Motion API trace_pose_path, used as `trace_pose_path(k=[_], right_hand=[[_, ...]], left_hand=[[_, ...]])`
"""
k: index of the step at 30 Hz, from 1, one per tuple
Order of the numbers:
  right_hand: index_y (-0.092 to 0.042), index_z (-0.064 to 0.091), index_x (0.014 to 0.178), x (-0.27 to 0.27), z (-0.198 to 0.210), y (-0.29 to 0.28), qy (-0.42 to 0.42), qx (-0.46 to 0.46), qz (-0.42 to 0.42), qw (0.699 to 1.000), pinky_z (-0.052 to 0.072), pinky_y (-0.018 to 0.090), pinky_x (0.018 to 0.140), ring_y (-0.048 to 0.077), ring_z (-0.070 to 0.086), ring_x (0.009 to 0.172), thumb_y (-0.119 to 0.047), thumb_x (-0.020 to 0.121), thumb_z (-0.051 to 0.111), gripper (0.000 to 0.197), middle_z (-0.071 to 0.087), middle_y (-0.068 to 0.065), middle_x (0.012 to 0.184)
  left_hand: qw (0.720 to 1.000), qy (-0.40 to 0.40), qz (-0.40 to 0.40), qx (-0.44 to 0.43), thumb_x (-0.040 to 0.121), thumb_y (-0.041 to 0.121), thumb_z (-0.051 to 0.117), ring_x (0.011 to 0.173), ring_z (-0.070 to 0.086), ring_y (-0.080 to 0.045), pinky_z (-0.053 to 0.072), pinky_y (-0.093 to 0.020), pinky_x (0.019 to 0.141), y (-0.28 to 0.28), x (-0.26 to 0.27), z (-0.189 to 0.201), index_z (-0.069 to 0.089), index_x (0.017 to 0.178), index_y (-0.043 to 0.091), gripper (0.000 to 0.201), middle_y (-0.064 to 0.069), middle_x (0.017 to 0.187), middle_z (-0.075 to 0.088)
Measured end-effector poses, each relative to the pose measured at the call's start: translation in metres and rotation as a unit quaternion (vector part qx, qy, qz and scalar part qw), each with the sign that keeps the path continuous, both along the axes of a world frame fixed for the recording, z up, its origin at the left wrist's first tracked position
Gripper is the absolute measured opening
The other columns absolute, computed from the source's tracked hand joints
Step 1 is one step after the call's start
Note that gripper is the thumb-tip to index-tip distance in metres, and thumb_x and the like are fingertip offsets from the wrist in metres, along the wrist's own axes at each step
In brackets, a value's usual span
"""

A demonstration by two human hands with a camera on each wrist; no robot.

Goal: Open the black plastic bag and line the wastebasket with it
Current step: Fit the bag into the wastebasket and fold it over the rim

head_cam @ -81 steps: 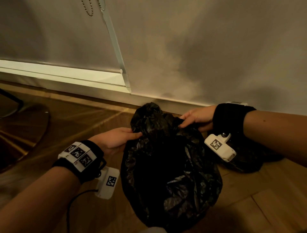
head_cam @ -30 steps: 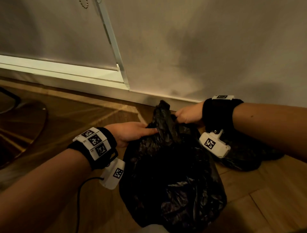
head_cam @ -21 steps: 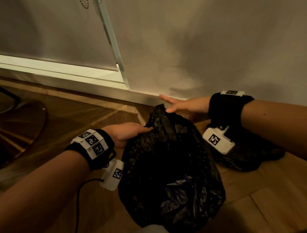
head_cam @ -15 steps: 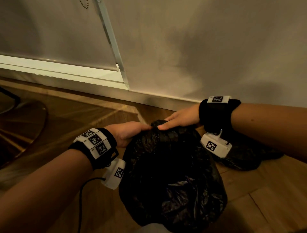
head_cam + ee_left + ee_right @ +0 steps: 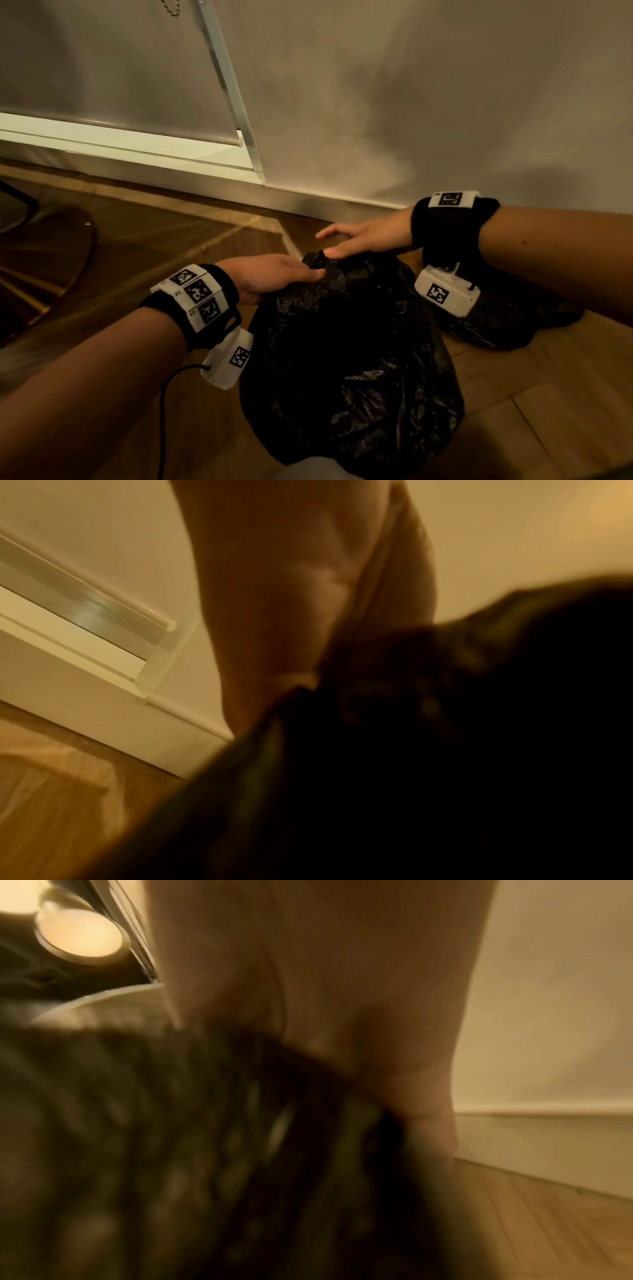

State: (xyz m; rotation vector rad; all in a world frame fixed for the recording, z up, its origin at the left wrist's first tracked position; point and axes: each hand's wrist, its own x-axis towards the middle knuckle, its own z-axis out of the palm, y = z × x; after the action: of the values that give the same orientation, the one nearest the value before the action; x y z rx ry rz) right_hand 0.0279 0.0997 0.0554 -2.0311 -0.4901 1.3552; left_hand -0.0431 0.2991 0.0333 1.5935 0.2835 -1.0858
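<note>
A crumpled black plastic bag (image 5: 349,359) bulges in the middle of the head view, over something I cannot see. A pale edge (image 5: 308,474) peeks out below it at the bottom of the frame. My left hand (image 5: 294,275) lies flat on the bag's top left with straight fingers. My right hand (image 5: 337,245) reaches in from the right with its fingers spread, its thumb touching the bag's small peak. Both wrist views are blurred: the left wrist view shows my palm (image 5: 291,588) against black plastic (image 5: 445,750), and the right wrist view shows my hand (image 5: 325,988) over the bag (image 5: 205,1150).
A second heap of black plastic (image 5: 507,318) lies on the wooden floor (image 5: 548,411) under my right wrist. The wall and white skirting board (image 5: 325,202) run close behind the bag. A dark round base (image 5: 41,260) sits at the far left.
My right hand let go of the bag's raised top and both hands pushed that peak down. The bag now sits lower and rounder, and my right fingers are spread again.
</note>
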Motion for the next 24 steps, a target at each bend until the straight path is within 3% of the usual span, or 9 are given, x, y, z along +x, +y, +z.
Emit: trace_pose_path(k=[2,5,7,9,11,14,17,20,24], right_hand=[[-0.036,0.034,0.141,-0.001,0.007,-0.01,0.009,-0.011,0.064,0.998,0.047,0.035,0.102,0.017,0.055,0.12,-0.034,0.08,0.071,0.072,0.052,-0.002,0.133],[-0.029,0.046,0.135,-0.008,0.004,-0.016,0.045,-0.042,0.099,0.993,0.052,0.032,0.095,0.015,0.062,0.112,-0.019,0.086,0.068,0.055,0.062,-0.002,0.123],[-0.026,0.05,0.132,-0.008,0.001,-0.016,0.036,-0.042,0.087,0.995,0.053,0.028,0.093,0.014,0.064,0.108,-0.018,0.086,0.068,0.05,0.065,-0.002,0.119],[-0.023,0.052,0.132,-0.007,0.003,-0.014,0.017,-0.043,0.09,0.995,0.052,0.028,0.094,0.013,0.064,0.109,-0.019,0.084,0.07,0.052,0.066,-0.001,0.121],[-0.021,0.054,0.13,-0.006,0.002,-0.012,0.012,-0.043,0.089,0.995,0.052,0.03,0.096,0.015,0.064,0.11,-0.02,0.081,0.074,0.053,0.066,0.001,0.122],[-0.022,0.052,0.129,-0.007,0.001,-0.01,0.0,-0.048,0.094,0.994,0.051,0.033,0.097,0.017,0.063,0.111,-0.035,0.07,0.08,0.067,0.064,0.001,0.122],[-0.028,0.037,0.138,-0.008,0.004,-0.006,-0.031,-0.064,0.079,0.994,0.048,0.03,0.097,0.013,0.058,0.111,-0.048,0.075,0.073,0.075,0.056,-0.001,0.128],[-0.012,0.052,0.131,-0.008,0.004,-0.002,0.02,-0.064,0.071,0.995,0.049,0.031,0.097,0.018,0.062,0.109,-0.056,0.081,0.057,0.067,0.063,0.008,0.125],[-0.004,0.064,0.119,-0.007,-0.003,-0.001,0.03,-0.074,0.08,0.994,0.048,0.037,0.102,0.023,0.064,0.111,-0.06,0.089,0.043,0.066,0.068,0.011,0.119]], left_hand=[[1.0,0.0,0.003,0.011,0.099,0.027,0.049,0.088,0.071,-0.02,0.056,-0.03,0.083,0.004,0.0,-0.003,0.064,0.115,-0.001,0.035,-0.016,0.108,0.071],[0.999,-0.006,-0.018,0.036,0.099,0.029,0.049,0.105,0.066,-0.03,0.051,-0.039,0.096,0.004,-0.002,-0.006,0.063,0.121,0.003,0.036,-0.02,0.118,0.068],[0.998,-0.045,-0.002,0.045,0.097,0.033,0.054,0.104,0.064,-0.027,0.05,-0.037,0.093,0.0,-0.002,-0.004,0.06,0.116,0.009,0.031,-0.016,0.116,0.065],[0.997,-0.066,0.013,0.035,0.081,0.055,0.065,0.111,0.061,-0.019,0.05,-0.034,0.097,0.0,-0.001,-0.002,0.051,0.121,0.018,0.056,-0.007,0.122,0.059],[0.997,-0.058,-0.042,0.013,0.064,0.069,0.07,0.118,0.059,-0.018,0.049,-0.032,0.099,0.002,-0.001,0.003,0.044,0.131,0.023,0.086,-0.004,0.129,0.057],[0.99,-0.07,-0.123,0.019,0.078,0.055,0.066,0.114,0.064,-0.03,0.051,-0.036,0.097,0.0,-0.002,0.006,0.06,0.123,0.013,0.062,-0.014,0.123,0.067],[0.994,-0.075,-0.081,0.019,0.078,0.048,0.062,0.101,0.069,-0.028,0.055,-0.033,0.088,-0.002,-0.001,0.006,0.066,0.115,0.005,0.057,-0.018,0.113,0.071],[0.997,-0.056,-0.047,-0.003,0.08,0.047,0.059,0.087,0.072,-0.017,0.057,-0.024,0.075,-0.007,-0.001,0.002,0.07,0.106,0.008,0.048,-0.012,0.104,0.073],[0.999,-0.045,-0.018,-0.004,0.094,0.039,0.051,0.095,0.07,-0.019,0.055,-0.029,0.086,-0.01,-0.002,0.0,0.066,0.116,0.009,0.04,-0.014,0.114,0.07]])
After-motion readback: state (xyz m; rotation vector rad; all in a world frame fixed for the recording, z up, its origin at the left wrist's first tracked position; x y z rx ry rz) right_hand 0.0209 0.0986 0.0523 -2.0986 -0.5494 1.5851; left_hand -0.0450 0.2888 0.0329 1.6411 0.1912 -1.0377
